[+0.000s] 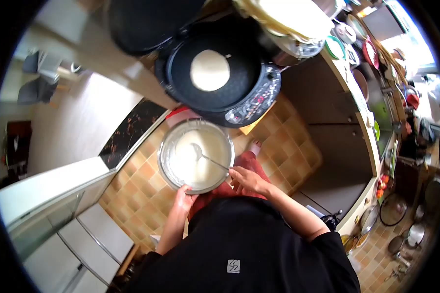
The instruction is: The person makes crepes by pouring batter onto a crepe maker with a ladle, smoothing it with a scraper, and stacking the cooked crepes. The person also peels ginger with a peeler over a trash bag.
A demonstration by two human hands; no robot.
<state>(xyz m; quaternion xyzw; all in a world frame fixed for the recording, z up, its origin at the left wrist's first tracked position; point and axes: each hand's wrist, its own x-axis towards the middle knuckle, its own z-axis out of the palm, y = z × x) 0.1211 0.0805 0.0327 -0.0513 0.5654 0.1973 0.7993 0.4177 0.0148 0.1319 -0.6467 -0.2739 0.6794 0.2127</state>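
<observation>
In front of my lap is a metal bowl of pale, creamy batter. My left hand grips the bowl's near rim, thumb over the edge and the other fingers hidden underneath. Closed round the handle of a ladle, my right hand is at the bowl's right side. The ladle's round head rests in the batter. Beyond the bowl stands a black electric griddle with its lid raised. A round white pancake lies on its plate, left of centre.
A stack of thin pancakes sits at the griddle's upper right. Dark cabinets and a cluttered counter run along the right. White drawers stand at lower left. Tiled floor shows around my legs.
</observation>
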